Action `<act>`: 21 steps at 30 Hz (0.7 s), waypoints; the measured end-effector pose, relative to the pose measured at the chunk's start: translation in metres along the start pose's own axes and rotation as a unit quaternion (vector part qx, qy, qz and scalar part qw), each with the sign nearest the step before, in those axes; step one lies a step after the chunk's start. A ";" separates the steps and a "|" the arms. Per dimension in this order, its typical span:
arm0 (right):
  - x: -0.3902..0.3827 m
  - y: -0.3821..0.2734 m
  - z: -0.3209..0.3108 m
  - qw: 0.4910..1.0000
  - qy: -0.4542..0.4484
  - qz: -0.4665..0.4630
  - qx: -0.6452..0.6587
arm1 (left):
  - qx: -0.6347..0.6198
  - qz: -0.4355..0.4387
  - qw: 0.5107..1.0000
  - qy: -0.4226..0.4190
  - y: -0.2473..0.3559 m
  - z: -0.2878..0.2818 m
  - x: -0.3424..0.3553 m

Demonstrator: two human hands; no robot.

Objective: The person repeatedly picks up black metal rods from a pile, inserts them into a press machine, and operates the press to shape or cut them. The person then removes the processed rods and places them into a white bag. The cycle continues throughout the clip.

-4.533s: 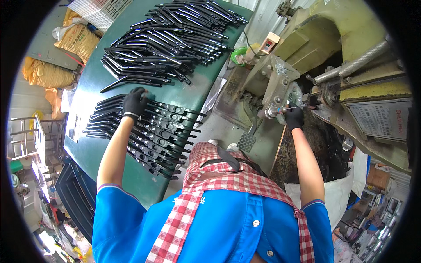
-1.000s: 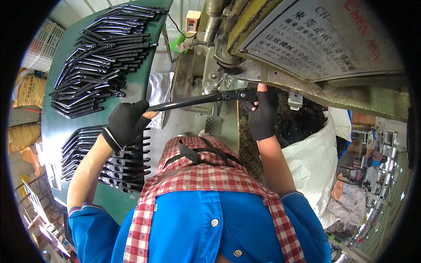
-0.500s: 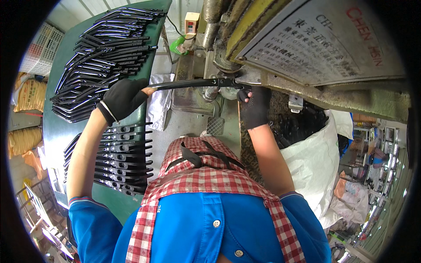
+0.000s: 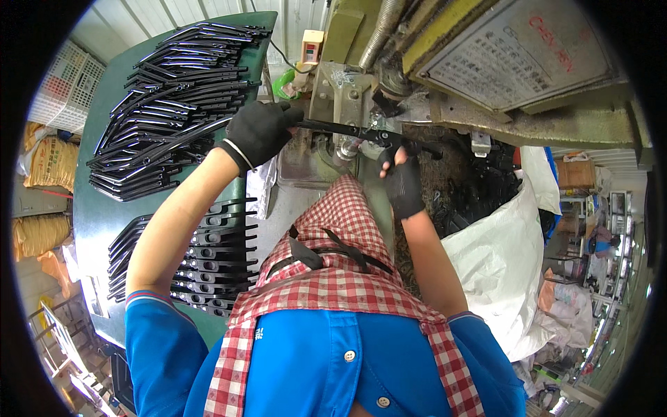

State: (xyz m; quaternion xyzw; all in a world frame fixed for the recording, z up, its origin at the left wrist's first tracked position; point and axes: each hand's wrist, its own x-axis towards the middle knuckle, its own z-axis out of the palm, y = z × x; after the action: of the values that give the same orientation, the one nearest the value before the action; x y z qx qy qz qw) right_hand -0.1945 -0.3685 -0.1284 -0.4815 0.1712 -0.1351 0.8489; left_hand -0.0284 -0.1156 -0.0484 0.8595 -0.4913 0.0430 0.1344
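My left hand [image 4: 260, 132], in a black fingerless glove, is closed round a long black metal tube [image 4: 330, 127], which lies across the machine's fixture [image 4: 346, 154] with a flattened, jointed end at the right. My right hand [image 4: 403, 181], also gloved, is just below that end with its fingers curled; whether they grip it or something small is unclear. The machine's upper tool [image 4: 388, 101] sits above and behind the tube. The checked apron [image 4: 347, 236] reaches up toward the fixture, covering the pedal area.
A green table [image 4: 94, 229] at the left carries many bent black tubes [image 4: 174, 76] and a row of flat-ended ones [image 4: 208, 267]. A switch box [image 4: 312, 48] stands behind. The machine body [image 4: 521, 97] overhangs the right, above an open white sack [image 4: 493, 271] with black parts. Crates and sacks line the far left.
Since half a second ago my left hand has moved right and up with the tube. My right hand has shifted slightly down along its end. The apron's front has risen toward the fixture.
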 end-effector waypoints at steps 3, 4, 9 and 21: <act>-0.021 -0.001 0.005 0.997 0.020 0.008 -0.074 | -0.020 0.000 1.000 -0.002 -0.001 0.000 0.000; -0.017 0.006 -0.008 0.996 0.036 0.022 -0.082 | -0.026 0.000 1.000 -0.003 0.000 -0.002 -0.001; 0.015 0.028 -0.035 0.975 0.116 0.016 -0.187 | -0.011 -0.026 0.999 -0.032 -0.004 -0.001 -0.003; 0.098 0.036 -0.015 0.515 -0.050 -0.009 -0.856 | -0.102 0.035 0.994 0.000 0.020 0.001 0.014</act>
State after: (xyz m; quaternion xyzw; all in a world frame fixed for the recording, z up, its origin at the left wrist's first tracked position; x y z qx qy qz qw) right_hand -0.1099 -0.4004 -0.1818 -0.9827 0.1568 0.0935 0.0325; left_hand -0.0387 -0.1369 -0.0432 0.8236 -0.5231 -0.0027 0.2194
